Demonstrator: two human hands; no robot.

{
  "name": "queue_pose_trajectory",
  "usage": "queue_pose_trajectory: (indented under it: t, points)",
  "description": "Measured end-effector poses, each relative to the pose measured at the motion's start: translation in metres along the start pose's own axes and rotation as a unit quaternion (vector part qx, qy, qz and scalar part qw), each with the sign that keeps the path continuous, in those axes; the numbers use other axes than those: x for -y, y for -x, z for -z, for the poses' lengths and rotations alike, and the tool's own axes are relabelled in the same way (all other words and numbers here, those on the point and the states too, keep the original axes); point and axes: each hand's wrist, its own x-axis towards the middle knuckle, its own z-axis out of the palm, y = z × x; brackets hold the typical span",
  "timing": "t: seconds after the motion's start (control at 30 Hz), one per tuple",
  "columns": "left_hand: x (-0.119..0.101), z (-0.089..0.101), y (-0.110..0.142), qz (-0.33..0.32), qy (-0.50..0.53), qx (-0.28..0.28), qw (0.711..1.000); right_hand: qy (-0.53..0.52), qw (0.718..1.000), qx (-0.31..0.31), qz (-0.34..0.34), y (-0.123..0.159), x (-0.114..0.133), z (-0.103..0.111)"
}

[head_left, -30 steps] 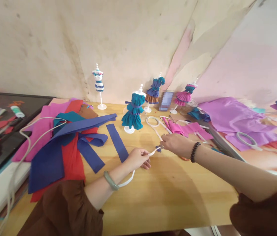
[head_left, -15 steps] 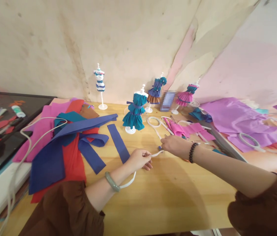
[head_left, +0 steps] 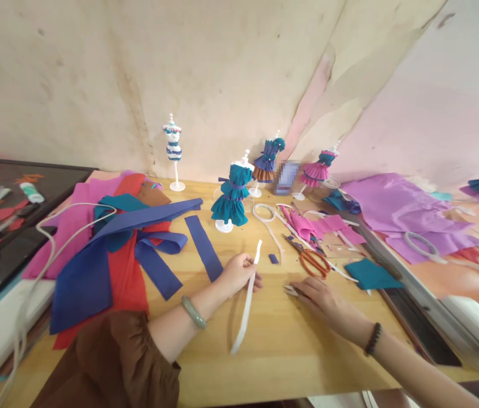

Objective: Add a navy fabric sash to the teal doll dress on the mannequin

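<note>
My left hand [head_left: 239,273] is closed on a white ribbon strip [head_left: 245,309] that stands up above the fingers and hangs down over the wooden table [head_left: 290,345]. My right hand [head_left: 322,298] lies low on the table to the right, fingertips touching a small metal tool [head_left: 291,290]; I cannot make out whether it grips it. A tiny blue fabric scrap [head_left: 274,258] lies between the hands, farther back. Orange-handled scissors [head_left: 313,262] rest just beyond my right hand.
Several small mannequins in dresses stand at the back, the nearest a teal dress [head_left: 230,198]. Blue, red and pink fabric [head_left: 107,249] piles at left, with a blue strip [head_left: 204,247]. Purple fabric [head_left: 396,207], pink pleats [head_left: 313,224], a teal piece [head_left: 369,274], white cable [head_left: 43,238].
My right hand let go of the ribbon end and moved down and toward me onto the table. The ribbon now stands free from my left hand; the scissors and blue scrap are uncovered.
</note>
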Motion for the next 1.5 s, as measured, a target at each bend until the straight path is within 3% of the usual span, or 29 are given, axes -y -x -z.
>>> queue_pose_trajectory:
  t: [0.13, 0.23, 0.33, 0.43, 0.53, 0.63, 0.77, 0.93, 1.03, 1.13, 1.2, 1.27, 1.33, 1.4, 1.5]
  points:
    - [-0.003, 0.0, 0.001, 0.014, 0.039, -0.013, 0.999, -0.021, 0.994, -0.102, -0.038, -0.004, 0.024, -0.009]
    - [-0.007, -0.001, 0.004, 0.004, 0.102, -0.02, 0.995, -0.17, 0.966, -0.149, -0.127, -0.021, 0.054, -0.009]
    - [-0.01, -0.004, 0.007, -0.03, 0.16, -0.03, 0.986, -0.365, 0.903, -0.049, -0.223, -0.035, 0.082, -0.01]
    - [-0.011, -0.007, 0.006, -0.049, 0.187, -0.031, 0.981, -0.451, 0.852, -0.005, -0.266, -0.041, 0.089, -0.007]
    - [-0.012, -0.004, 0.004, -0.073, 0.145, -0.036, 0.986, -0.454, 0.846, -0.039, -0.278, -0.044, 0.073, 0.006]
    - [-0.019, 0.01, 0.001, -0.154, -0.03, -0.074, 0.985, -0.455, 0.835, -0.088, -0.297, -0.049, 0.039, 0.026]
    - [-0.03, 0.041, 0.006, -0.266, -0.288, -0.138, 0.909, -0.4, 0.847, -0.169, -0.306, -0.063, -0.014, 0.045]
    - [-0.025, 0.081, 0.022, -0.264, -0.491, -0.194, 0.807, -0.347, 0.854, -0.21, -0.327, -0.074, -0.066, 0.057]
    - [-0.013, 0.096, 0.031, -0.264, -0.526, -0.182, 0.788, -0.278, 0.865, -0.217, -0.356, -0.066, -0.084, 0.066]
    - [0.0, 0.102, 0.035, -0.274, -0.552, -0.143, 0.775, -0.194, 0.885, -0.219, -0.362, -0.056, -0.079, 0.067]
    - [0.006, 0.102, 0.035, -0.275, -0.561, -0.133, 0.769, -0.144, 0.906, -0.225, -0.329, -0.054, -0.057, 0.055]
    - [0.012, 0.1, 0.033, -0.272, -0.557, -0.136, 0.773, -0.125, 0.936, -0.209, -0.253, -0.056, -0.021, 0.034]
    - [0.016, 0.1, 0.03, -0.269, -0.544, -0.134, 0.784, -0.111, 0.977, -0.173, -0.063, -0.062, 0.02, 0.009]
    - [0.018, 0.101, 0.028, -0.272, -0.536, -0.124, 0.79, -0.102, 0.982, -0.112, 0.115, -0.069, 0.057, -0.014]
    - [0.019, 0.104, 0.027, -0.279, -0.548, -0.114, 0.78, -0.028, 0.972, -0.113, 0.206, -0.081, 0.091, -0.033]
